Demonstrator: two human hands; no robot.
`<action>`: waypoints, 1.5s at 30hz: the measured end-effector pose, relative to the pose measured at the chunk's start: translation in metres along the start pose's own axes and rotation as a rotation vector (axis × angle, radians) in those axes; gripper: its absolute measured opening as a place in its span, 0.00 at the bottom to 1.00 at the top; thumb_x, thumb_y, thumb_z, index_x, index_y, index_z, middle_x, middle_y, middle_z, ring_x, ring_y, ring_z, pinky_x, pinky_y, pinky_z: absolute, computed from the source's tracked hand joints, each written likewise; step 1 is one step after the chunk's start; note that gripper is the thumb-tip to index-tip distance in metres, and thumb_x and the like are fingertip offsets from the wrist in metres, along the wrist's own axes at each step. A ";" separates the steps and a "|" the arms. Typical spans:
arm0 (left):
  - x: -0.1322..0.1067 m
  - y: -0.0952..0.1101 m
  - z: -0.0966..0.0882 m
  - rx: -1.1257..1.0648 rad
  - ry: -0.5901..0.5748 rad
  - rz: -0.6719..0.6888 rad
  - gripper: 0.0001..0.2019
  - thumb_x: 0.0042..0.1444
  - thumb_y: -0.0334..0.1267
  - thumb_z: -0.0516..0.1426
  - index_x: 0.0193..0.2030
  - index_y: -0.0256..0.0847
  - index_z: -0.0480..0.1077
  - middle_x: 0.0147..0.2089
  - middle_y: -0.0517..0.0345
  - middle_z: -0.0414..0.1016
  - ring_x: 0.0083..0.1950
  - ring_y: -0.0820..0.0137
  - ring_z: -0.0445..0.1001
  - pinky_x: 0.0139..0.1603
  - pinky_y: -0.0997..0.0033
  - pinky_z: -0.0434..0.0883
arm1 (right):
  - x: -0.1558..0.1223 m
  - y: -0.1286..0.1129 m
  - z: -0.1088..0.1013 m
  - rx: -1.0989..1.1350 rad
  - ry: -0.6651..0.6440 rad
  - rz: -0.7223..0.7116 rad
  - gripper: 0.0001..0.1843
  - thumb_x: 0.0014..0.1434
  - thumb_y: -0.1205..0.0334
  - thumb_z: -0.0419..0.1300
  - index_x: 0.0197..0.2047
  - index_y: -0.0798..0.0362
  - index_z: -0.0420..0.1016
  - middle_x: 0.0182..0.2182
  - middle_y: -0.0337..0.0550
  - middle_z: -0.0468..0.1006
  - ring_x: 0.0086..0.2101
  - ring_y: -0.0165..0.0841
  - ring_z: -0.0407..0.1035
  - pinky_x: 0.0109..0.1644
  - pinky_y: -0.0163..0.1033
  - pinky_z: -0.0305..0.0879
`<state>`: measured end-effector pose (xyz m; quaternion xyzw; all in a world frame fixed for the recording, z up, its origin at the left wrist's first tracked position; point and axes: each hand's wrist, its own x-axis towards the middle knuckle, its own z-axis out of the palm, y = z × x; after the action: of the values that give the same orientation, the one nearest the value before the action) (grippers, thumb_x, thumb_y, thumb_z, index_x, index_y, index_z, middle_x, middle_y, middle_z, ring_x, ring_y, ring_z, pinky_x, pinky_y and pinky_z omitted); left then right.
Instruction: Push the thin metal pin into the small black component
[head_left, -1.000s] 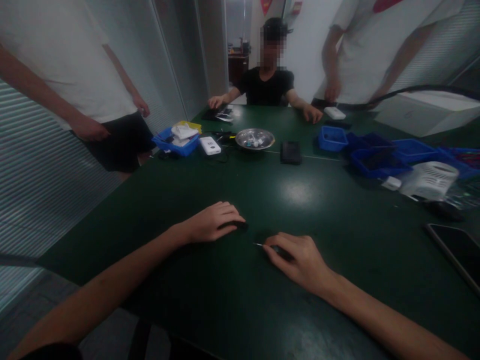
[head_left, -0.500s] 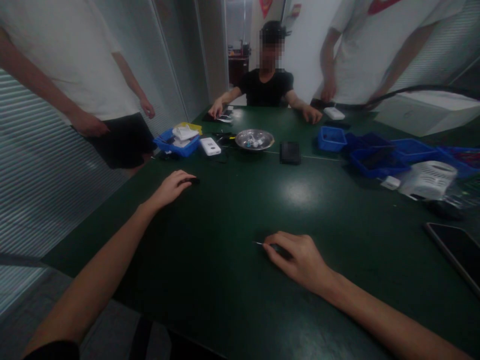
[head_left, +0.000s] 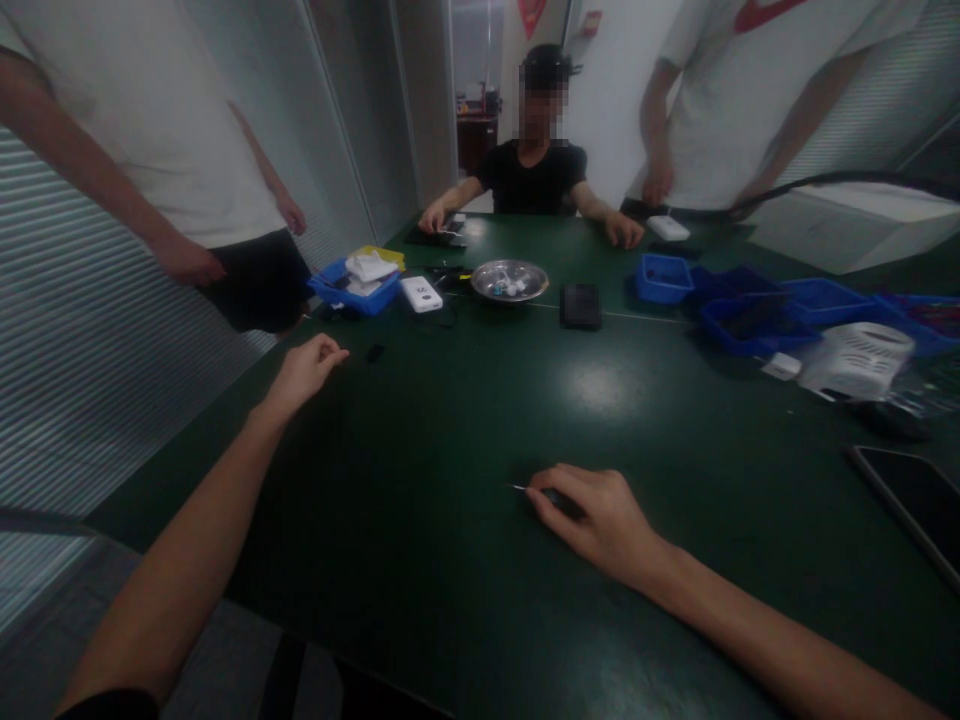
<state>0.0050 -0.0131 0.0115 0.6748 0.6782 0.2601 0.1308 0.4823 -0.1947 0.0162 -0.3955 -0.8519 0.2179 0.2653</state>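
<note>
The white device [head_left: 421, 295] left of the metal dish [head_left: 480, 282] reads "22", slightly blurred. A white shirt [head_left: 739, 110], beyond the dish to its right, bears a red swoosh [head_left: 759, 14].

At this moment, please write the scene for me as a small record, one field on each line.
Left hand: near a small black piece, not touching it; no held thing visible
Right hand: holds a slim item with a pale tip
Surface: green table
Mid-table: metal dish with small things inside; flat black object
Right side: blue bins; dark phone-like slab
Across: seated person in black
</note>
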 end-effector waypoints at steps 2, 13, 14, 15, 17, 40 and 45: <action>-0.002 0.008 0.000 -0.063 0.039 -0.011 0.14 0.59 0.51 0.62 0.41 0.41 0.73 0.34 0.55 0.79 0.32 0.66 0.75 0.31 0.71 0.66 | 0.000 0.002 0.001 0.000 -0.001 -0.006 0.14 0.74 0.57 0.54 0.44 0.53 0.78 0.33 0.42 0.80 0.28 0.29 0.73 0.33 0.34 0.67; 0.002 0.015 0.011 -0.344 0.110 -0.016 0.13 0.55 0.41 0.64 0.45 0.37 0.77 0.40 0.50 0.82 0.39 0.64 0.82 0.39 0.68 0.76 | 0.000 0.000 0.000 -0.005 -0.006 -0.007 0.13 0.74 0.57 0.54 0.45 0.53 0.78 0.32 0.42 0.79 0.27 0.29 0.71 0.31 0.34 0.65; 0.001 0.015 0.012 -0.336 0.123 -0.010 0.14 0.55 0.42 0.64 0.45 0.38 0.78 0.40 0.50 0.82 0.39 0.64 0.82 0.39 0.67 0.77 | 0.000 0.000 0.000 -0.005 -0.010 -0.004 0.13 0.74 0.58 0.54 0.45 0.53 0.78 0.32 0.42 0.79 0.26 0.28 0.71 0.31 0.34 0.64; 0.001 0.015 0.012 -0.328 0.133 -0.007 0.14 0.55 0.43 0.65 0.45 0.38 0.79 0.40 0.50 0.82 0.39 0.64 0.82 0.40 0.67 0.77 | 0.000 0.001 0.001 -0.006 -0.010 -0.002 0.13 0.74 0.58 0.54 0.45 0.53 0.78 0.32 0.42 0.79 0.26 0.28 0.71 0.31 0.34 0.64; 0.000 0.015 0.013 -0.313 0.140 -0.021 0.15 0.55 0.45 0.65 0.46 0.38 0.80 0.40 0.51 0.82 0.40 0.63 0.82 0.41 0.67 0.77 | 0.000 0.001 0.002 -0.008 -0.011 -0.002 0.14 0.74 0.57 0.54 0.45 0.53 0.79 0.33 0.42 0.79 0.26 0.28 0.71 0.31 0.34 0.64; 0.006 0.019 0.040 -0.526 0.239 -0.174 0.16 0.50 0.36 0.68 0.46 0.34 0.81 0.39 0.47 0.83 0.38 0.64 0.81 0.41 0.67 0.78 | 0.002 -0.003 0.003 0.002 -0.017 -0.006 0.15 0.74 0.57 0.53 0.44 0.53 0.79 0.32 0.42 0.79 0.27 0.29 0.70 0.31 0.34 0.63; 0.005 0.026 0.058 -0.413 0.314 -0.123 0.17 0.53 0.42 0.67 0.48 0.37 0.81 0.40 0.49 0.82 0.38 0.65 0.79 0.38 0.69 0.75 | 0.002 -0.003 0.006 -0.016 -0.013 -0.011 0.14 0.74 0.58 0.53 0.45 0.53 0.79 0.32 0.41 0.79 0.26 0.28 0.70 0.31 0.34 0.63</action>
<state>0.0568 0.0011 -0.0218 0.5427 0.6625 0.4860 0.1743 0.4761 -0.1955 0.0141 -0.3913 -0.8575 0.2123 0.2578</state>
